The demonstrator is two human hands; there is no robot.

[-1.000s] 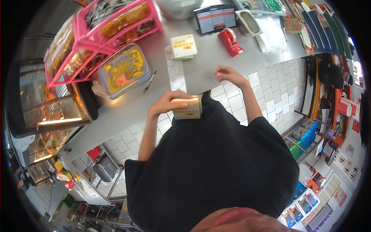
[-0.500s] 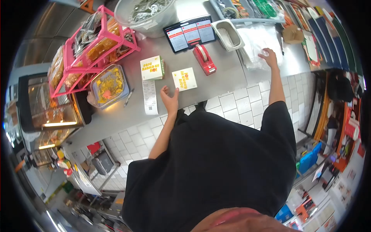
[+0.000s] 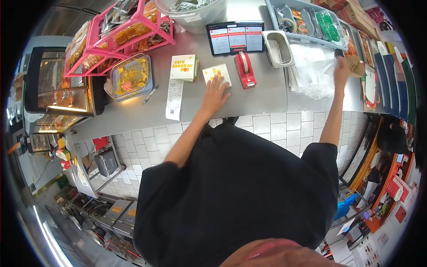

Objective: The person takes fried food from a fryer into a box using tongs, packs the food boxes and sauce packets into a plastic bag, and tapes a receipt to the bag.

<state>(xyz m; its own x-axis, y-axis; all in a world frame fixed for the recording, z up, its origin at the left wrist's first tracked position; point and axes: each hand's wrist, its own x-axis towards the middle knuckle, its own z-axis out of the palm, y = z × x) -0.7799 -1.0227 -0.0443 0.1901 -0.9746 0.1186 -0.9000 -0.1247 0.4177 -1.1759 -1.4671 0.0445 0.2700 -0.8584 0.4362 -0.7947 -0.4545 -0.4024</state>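
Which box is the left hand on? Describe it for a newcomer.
On the metal counter, find the tablet, then the red tape dispenser in front of it. Left of the dispenser is a white box with yellow lettering. Unlike the similar box by the receipt, it's under the left hand.

White box [image 3: 215, 70] with yellow print, flat on metal counter [image 3: 258, 101], crumpled clear plastic bags [image 3: 311, 73] well apart

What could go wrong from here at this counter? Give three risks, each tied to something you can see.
The left hand lies on a white box: pressing hard might dent its top. The right hand is at the crumpled plastic bags: a tug could drag several along. The receipt's lower end lies near the counter's front edge: a passing arm may brush it off.
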